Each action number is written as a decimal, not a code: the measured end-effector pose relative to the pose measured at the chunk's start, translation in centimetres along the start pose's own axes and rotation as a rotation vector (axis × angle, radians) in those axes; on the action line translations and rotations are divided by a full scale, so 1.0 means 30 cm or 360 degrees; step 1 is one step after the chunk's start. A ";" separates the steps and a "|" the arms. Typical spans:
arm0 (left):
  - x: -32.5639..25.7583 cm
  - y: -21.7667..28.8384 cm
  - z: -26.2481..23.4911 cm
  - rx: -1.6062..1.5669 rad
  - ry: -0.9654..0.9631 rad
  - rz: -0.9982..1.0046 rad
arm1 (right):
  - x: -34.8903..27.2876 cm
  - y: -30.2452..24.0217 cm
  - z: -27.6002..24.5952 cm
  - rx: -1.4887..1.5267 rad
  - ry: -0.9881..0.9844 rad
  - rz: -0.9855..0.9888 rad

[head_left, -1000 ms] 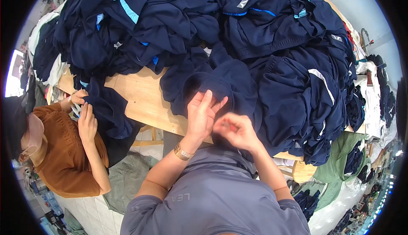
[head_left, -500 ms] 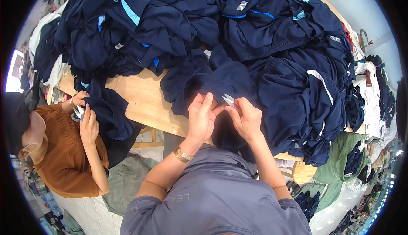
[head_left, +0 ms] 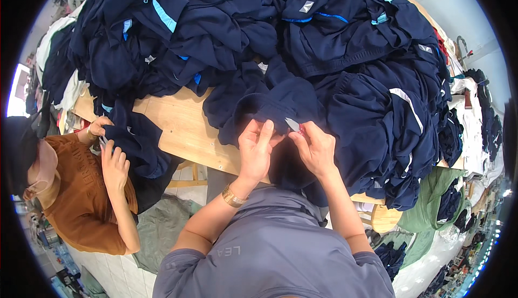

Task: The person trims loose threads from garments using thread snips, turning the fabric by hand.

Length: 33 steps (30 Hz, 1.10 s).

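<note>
A navy garment (head_left: 288, 96) is bunched up on the table in front of me. My left hand (head_left: 256, 149) pinches its edge between thumb and fingers. Just to the right, my right hand (head_left: 317, 149) is closed round a small pair of thread snips (head_left: 292, 124). The snips' pale blades point up and left, close over the cloth and near my left fingertips. A bit of red shows at their grip, while most of the handle is hidden in my palm.
Large heaps of navy garments (head_left: 216, 23) with light-blue and white trim cover the wooden table (head_left: 189, 136). At the left, a co-worker in a brown shirt (head_left: 86, 195) holds another navy garment (head_left: 140, 141). A wooden stool (head_left: 384, 218) and green cloth (head_left: 426, 206) are at the lower right.
My right hand has shifted slightly right, and the snips' blades have come together. My left hand keeps its pinch almost in place. The co-worker's hands have moved a little.
</note>
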<state>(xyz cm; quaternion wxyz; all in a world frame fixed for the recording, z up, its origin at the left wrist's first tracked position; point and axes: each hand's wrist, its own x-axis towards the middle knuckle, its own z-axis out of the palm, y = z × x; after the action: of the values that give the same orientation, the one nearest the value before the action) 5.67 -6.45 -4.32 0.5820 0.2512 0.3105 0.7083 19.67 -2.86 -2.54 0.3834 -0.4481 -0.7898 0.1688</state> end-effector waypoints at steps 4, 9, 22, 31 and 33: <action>0.001 -0.010 -0.012 -0.0021 -0.0011 0.0024 | 0.003 -0.004 0.003 0.0016 -0.0045 -0.0071; 0.002 0.000 0.008 0.0055 0.0052 0.0049 | -0.005 0.007 0.024 0.0546 0.0099 0.0383; -0.004 -0.013 -0.002 0.0076 0.0068 0.0053 | -0.010 -0.071 0.024 0.1531 -0.0234 0.0922; 0.021 0.007 -0.002 -0.0130 0.0063 -0.0073 | -0.048 -0.030 -0.037 0.1513 -0.0303 0.0608; 0.019 0.013 0.006 -0.0157 0.0048 -0.0092 | -0.031 -0.014 -0.020 0.0792 -0.0153 0.0472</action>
<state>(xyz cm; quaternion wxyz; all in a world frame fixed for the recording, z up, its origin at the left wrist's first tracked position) 5.43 -5.90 -3.91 0.6092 0.2024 0.2911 0.7093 20.16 -3.91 -2.29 0.4148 -0.4424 -0.6672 0.4325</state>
